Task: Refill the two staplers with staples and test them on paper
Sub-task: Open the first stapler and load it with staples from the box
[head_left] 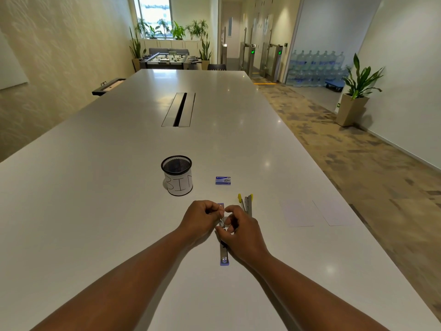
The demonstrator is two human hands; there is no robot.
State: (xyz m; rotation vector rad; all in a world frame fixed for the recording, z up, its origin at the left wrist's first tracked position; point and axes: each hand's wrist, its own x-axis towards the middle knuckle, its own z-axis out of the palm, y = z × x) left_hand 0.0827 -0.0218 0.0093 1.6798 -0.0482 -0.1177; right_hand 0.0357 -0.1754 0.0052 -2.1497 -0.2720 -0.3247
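Observation:
A blue stapler point(224, 255) lies opened flat on the white table point(119, 187), running from my hands toward me. My left hand point(200, 219) and my right hand point(241, 231) meet over its middle, both with curled fingers pinching a small silvery strip of staples point(222, 220) above the stapler's channel. A yellow stapler point(247, 203) lies opened just right of my hands. A small blue staple box point(223, 180) sits beyond them. Two white paper sheets point(310, 212) lie to the right.
A black mesh cup point(177, 175) labelled BIN stands left of the staple box. A cable slot point(179, 109) runs along the table's middle farther away. The table's right edge drops to carpeted floor.

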